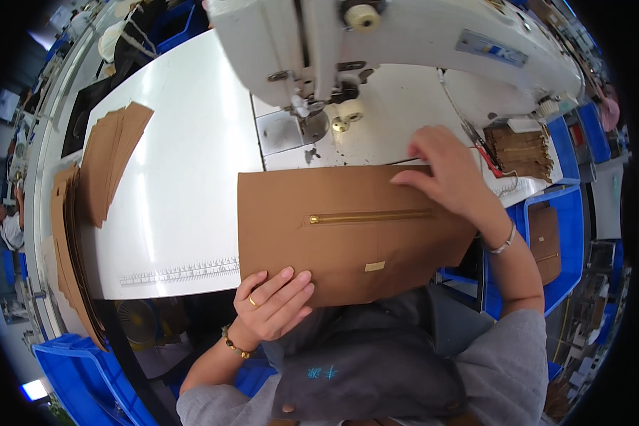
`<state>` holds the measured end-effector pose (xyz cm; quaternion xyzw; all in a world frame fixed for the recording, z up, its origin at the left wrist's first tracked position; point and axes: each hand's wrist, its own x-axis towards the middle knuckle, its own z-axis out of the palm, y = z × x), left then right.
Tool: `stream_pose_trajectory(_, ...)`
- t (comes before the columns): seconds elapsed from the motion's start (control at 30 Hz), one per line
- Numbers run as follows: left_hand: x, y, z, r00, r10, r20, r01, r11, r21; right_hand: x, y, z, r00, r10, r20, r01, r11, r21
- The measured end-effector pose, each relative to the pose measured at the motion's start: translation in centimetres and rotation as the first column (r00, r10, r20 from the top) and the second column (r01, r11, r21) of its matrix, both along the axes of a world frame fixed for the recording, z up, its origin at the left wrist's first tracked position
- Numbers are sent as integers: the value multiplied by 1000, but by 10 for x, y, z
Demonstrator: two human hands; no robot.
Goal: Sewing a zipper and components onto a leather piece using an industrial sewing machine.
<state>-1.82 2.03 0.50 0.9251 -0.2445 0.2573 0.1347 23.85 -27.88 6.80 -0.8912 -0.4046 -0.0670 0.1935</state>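
A brown fabric panel (284,234) lies at the front of the white sewing table, its near edge overhanging toward my lap. A gold-toothed zipper (369,217) is set across its middle, and a small pale label (374,267) sits below. My left hand (273,305) grips the panel's lower left edge, fingers flat on top and the thumb out of sight. Over the upper right corner, my right hand (444,170) has its thumb and bent fingers apart with nothing between them. Beyond the panel stands the sewing machine's needle area (305,113).
Stacked brown pieces (113,156) lie at the left, with more brown panels (67,248) beside them. At the right are a bundle of zippered brown strips (522,153), red-handled snips (488,160) and a blue bin (571,245) holding a brown panel. Another blue bin (85,369) stands lower left.
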Motion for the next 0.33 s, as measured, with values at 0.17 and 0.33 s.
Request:
stream_pose_trajectory(0.17, -8, -1, 7, 997, -3, -83, 2, 1000, -3, -31, 25, -12, 989, 90, -115, -86, 996, 41)
stream_pose_trajectory(0.33, -5, 11, 5, 994, 106, 26, -105, 994, -39, -75, -69, 22, 998, -11, 60, 21, 987, -160)
